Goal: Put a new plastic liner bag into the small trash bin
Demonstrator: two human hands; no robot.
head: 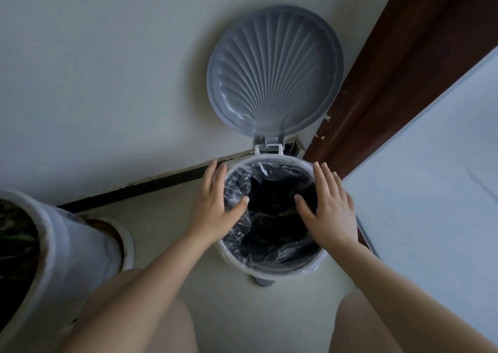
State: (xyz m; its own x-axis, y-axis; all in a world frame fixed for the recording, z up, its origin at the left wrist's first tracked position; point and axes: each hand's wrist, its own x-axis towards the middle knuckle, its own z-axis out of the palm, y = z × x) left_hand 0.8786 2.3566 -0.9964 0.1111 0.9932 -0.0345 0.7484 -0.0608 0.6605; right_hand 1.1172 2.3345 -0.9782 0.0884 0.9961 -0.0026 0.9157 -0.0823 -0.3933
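Fingers of both hands lie spread and flat, palms down, gripping nothing. Between them sits the small trash bin (pixel 272 267), round and pale, with the clear plastic liner bag (pixel 242 228) already inside it, crinkled against the dark interior and folded over the rim. Left hand (pixel 215 207) rests on the bin's left edge, thumb pressed onto the liner just inside the rim, fingertips reaching past the rim toward the wall. Right hand (pixel 330 207) covers the right edge, thumb pointing inward over the opening. Beyond the fingertips the grey shell-ribbed lid (pixel 275 72) stands open against the wall. Well left of the left hand stands a white planter (pixel 67 244)
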